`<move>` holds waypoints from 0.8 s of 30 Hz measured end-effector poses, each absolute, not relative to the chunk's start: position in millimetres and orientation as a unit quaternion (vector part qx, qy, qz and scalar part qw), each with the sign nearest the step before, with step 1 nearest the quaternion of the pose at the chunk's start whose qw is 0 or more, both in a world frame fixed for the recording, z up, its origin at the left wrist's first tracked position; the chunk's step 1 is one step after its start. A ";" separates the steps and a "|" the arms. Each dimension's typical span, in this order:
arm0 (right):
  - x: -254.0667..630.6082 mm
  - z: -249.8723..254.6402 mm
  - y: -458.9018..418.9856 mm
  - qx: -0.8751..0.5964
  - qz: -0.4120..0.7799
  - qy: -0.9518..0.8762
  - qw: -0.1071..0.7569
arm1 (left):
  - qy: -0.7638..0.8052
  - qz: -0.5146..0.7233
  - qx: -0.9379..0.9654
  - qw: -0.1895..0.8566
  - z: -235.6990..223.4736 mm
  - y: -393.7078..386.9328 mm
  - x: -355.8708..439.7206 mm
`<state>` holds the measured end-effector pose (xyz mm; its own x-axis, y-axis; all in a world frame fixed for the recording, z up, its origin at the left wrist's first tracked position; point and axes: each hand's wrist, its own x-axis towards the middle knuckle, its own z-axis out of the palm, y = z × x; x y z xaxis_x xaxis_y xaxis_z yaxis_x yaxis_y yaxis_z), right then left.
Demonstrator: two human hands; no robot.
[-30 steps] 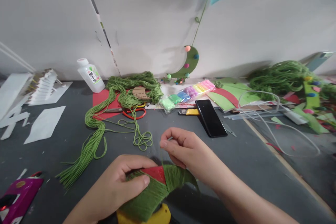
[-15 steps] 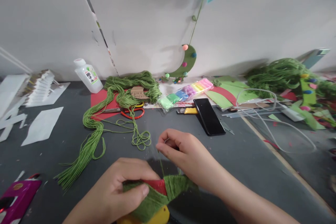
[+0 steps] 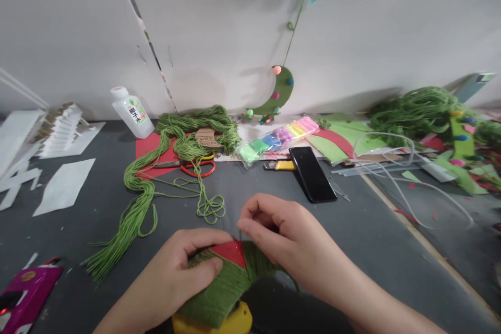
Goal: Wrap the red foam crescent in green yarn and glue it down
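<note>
My left hand (image 3: 172,276) grips a curved red card shape (image 3: 230,253) that is mostly wound in green yarn (image 3: 221,292); the thumb presses on the wound part. My right hand (image 3: 279,235) hovers just above the bare red patch, fingers pinched on a thin green strand that runs down to the winding. A yellow object (image 3: 235,321) lies under the shape at the bottom edge, partly hidden.
A loose green yarn hank (image 3: 172,156) trails across the grey table, over red-handled scissors (image 3: 198,167). Behind are a white bottle (image 3: 133,112), a bag of coloured clay (image 3: 274,141), a black phone (image 3: 312,173), a yellow utility knife (image 3: 279,165), white cable (image 3: 410,177), more yarn (image 3: 415,112) and white paper pieces (image 3: 62,185).
My right hand has come down from above the piece to just over the red patch, drawing the strand closer to the winding. My left hand keeps its grip.
</note>
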<state>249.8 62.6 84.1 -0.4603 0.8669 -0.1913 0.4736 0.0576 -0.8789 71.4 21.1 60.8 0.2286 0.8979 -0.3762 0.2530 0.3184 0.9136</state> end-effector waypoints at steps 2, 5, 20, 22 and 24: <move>250.6 85.5 61.4 -0.475 0.515 -0.688 0.189 | 0.553 0.274 0.513 0.597 61.2 21.9 71.7; 250.8 87.7 59.8 -0.465 0.533 -0.681 0.188 | 0.542 0.290 0.482 0.624 61.9 22.1 73.4; 252.2 91.0 54.8 -0.466 0.537 -0.677 0.191 | 0.547 0.287 0.459 0.639 61.2 25.9 73.9; 252.5 91.0 54.8 -0.470 0.536 -0.674 0.194 | 0.546 0.284 0.459 0.641 62.6 26.3 73.9; 252.5 90.7 54.4 -0.473 0.539 -0.669 0.195 | 0.541 0.281 0.464 0.643 64.5 27.1 74.7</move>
<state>252.5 54.4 90.7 -0.4766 0.8435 -0.2476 0.4223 -0.0274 -0.9061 74.7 27.1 64.5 0.2565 0.8631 -0.4349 0.1417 0.4116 0.9003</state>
